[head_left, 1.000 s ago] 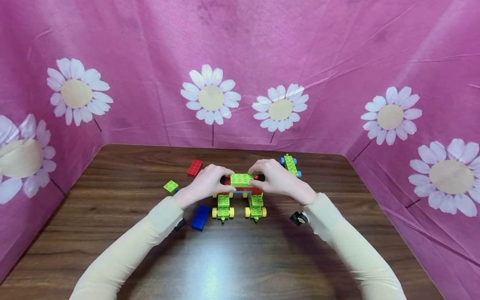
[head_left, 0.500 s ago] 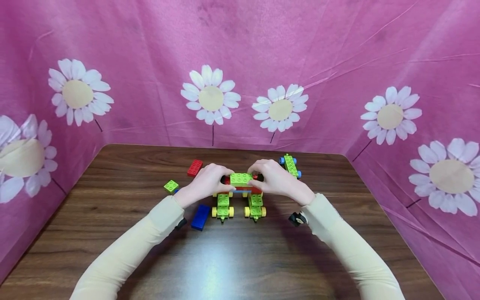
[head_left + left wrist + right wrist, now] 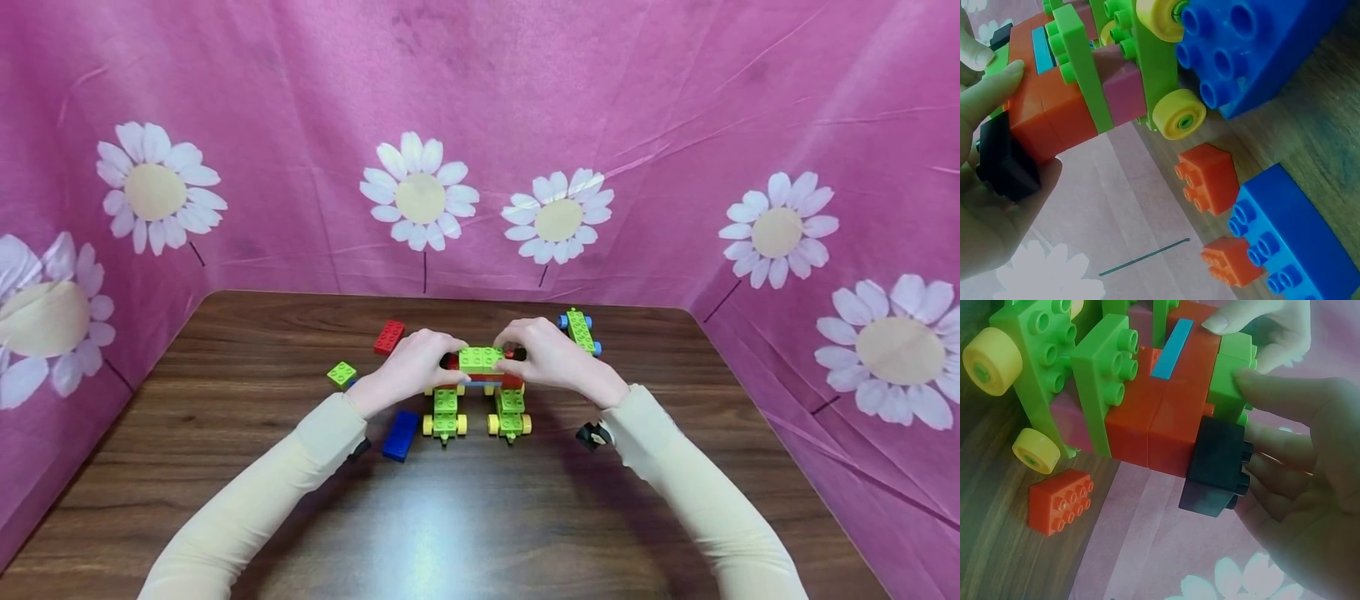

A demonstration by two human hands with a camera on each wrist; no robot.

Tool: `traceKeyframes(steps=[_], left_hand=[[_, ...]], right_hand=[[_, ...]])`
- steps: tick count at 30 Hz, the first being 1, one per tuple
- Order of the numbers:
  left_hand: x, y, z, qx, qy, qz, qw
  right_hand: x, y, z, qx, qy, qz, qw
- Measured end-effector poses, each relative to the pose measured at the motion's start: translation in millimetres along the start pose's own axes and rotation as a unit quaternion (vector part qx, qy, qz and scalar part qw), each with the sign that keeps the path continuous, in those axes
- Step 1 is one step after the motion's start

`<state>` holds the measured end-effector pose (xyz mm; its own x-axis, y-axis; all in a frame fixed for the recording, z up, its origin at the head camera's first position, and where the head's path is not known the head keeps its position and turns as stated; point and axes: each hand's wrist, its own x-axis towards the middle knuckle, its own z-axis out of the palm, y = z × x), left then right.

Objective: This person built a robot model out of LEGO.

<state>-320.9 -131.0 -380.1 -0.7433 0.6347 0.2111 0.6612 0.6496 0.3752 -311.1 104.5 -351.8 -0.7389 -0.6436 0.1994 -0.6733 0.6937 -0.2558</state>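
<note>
Between both hands stands a toy brick structure, with green bricks on top, red and blue layers below, and two green wheeled bases with yellow wheels underneath. My left hand grips its left end, fingers curled round the far side. In the left wrist view its thumb lies on a red brick beside a black brick. At the right end my right hand holds the structure. The right wrist view shows that thumb on a green brick and fingers behind another black brick.
A blue brick lies left of the wheels. Farther back are a red brick and a green brick over a blue piece. Back right stands a green base with blue wheels. A pink flowered cloth surrounds the wooden table.
</note>
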Motion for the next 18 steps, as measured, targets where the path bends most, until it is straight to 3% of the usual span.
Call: traceKeyframes(steps=[18], left_hand=[[-0.4, -8.7, -1.3, -0.024, -0.009, 0.012, 0.9996]], right_hand=[[-1.6, -0.1, -1.2, -0.004, -0.012, 0.007, 0.9999]])
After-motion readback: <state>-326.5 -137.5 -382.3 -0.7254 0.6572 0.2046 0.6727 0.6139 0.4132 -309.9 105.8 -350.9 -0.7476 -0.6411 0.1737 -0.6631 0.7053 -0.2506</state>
